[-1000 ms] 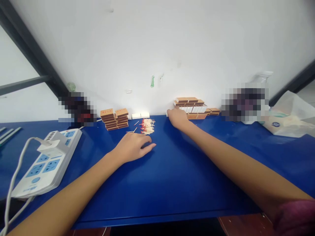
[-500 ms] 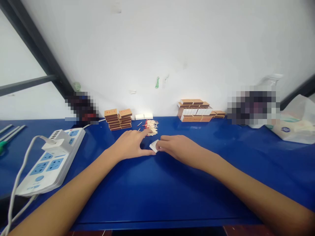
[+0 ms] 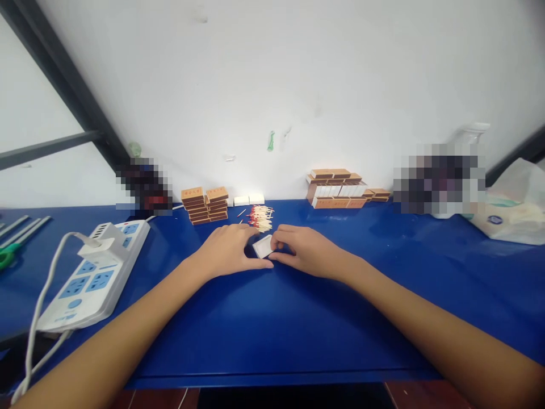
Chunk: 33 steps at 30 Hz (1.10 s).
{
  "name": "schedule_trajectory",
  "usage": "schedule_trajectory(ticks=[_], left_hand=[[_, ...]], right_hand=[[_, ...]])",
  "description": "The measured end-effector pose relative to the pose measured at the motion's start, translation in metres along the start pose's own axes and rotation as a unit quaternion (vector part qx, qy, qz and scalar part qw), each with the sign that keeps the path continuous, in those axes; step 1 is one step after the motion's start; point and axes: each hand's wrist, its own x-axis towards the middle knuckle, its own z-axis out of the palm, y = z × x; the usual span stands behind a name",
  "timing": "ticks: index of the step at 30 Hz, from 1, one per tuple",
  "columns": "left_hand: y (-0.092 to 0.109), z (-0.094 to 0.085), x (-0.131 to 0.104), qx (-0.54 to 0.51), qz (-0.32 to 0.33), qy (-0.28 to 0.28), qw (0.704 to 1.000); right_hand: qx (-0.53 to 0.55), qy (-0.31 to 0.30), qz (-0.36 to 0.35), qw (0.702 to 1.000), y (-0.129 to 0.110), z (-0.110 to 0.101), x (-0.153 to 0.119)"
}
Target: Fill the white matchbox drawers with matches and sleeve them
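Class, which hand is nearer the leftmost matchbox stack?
Left: the left hand is in front of the matchbox stack, slightly to its right; the right hand is farther right, holding the white tray.

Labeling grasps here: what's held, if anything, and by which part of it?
The right hand holds a small white tray by its right end. The left hand is spread around its left side; contact can't be told.

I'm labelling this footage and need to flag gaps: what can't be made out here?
White tray, head view: right end hidden by the right hand.
Matches, head view: too small and jumbled to count.
Dark shape at left, head view: pixelated beyond recognition.
Green handle, head view: cut off by the left edge.
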Motion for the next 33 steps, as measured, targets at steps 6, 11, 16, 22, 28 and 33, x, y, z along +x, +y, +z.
schedule_trajectory(ticks=[6, 11, 16, 22, 28, 33], left_hand=[[-0.003, 0.003, -0.012, -0.035, 0.008, -0.001, 0.999], [0.011, 0.011, -0.030, -0.133, 0.031, -0.004, 0.991], [0.014, 0.012, -0.036, -0.169, 0.036, -0.015, 0.985], [-0.015, -0.003, -0.033, -0.137, -0.019, -0.031, 0.990], [-0.032, -0.010, -0.033, -0.114, -0.041, -0.033, 0.992], [-0.039, -0.010, -0.032, -0.105, -0.051, -0.026, 0.993]], right_hand=[[0.034, 0.033, 0.038, 0.998, 0.013, -0.027, 0.009], [0.027, 0.031, 0.087, 0.995, 0.032, -0.034, 0.022], [0.039, 0.026, 0.049, 0.998, 0.010, -0.004, 0.060], [-0.066, -0.042, 0.075, 0.994, -0.008, 0.020, 0.100], [-0.088, -0.071, 0.092, 0.989, -0.006, 0.018, 0.095], [-0.060, -0.044, 0.088, 0.993, -0.018, 0.000, 0.068]])
